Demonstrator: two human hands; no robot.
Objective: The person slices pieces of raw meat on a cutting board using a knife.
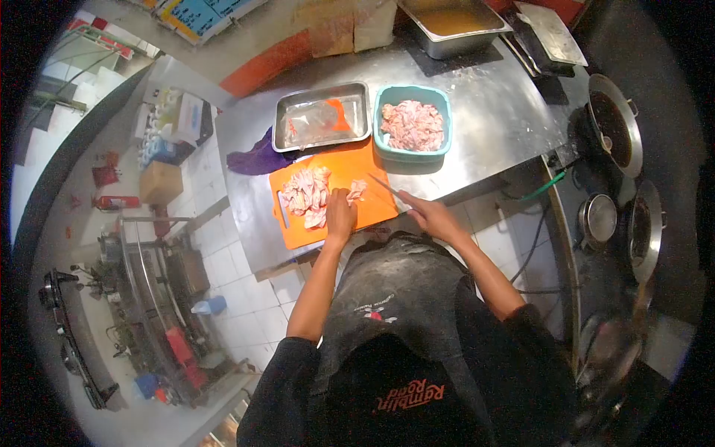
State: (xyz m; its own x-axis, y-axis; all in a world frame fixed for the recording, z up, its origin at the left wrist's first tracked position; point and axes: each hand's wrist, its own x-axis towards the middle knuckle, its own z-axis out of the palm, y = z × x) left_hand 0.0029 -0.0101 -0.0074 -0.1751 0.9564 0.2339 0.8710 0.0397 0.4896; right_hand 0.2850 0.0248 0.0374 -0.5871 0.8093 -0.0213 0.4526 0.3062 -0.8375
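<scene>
Head cam: R hand [430,214] grips knife [384,184], long axis slanting fwd & left, tip to R of meat bit [358,189], a gap btwn. Bit's on board [381,211], just fwd-right of L hand [341,211], so L is nearer. L fingers bent down at its edge; can't tell if pinching or just touching. Pile [304,192] left of L hand; tub [414,157] beyond board on counter [491,119].

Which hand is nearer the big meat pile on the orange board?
Left. The left hand is at the right edge of the meat pile; the right hand, holding the knife, is farther right.
</scene>
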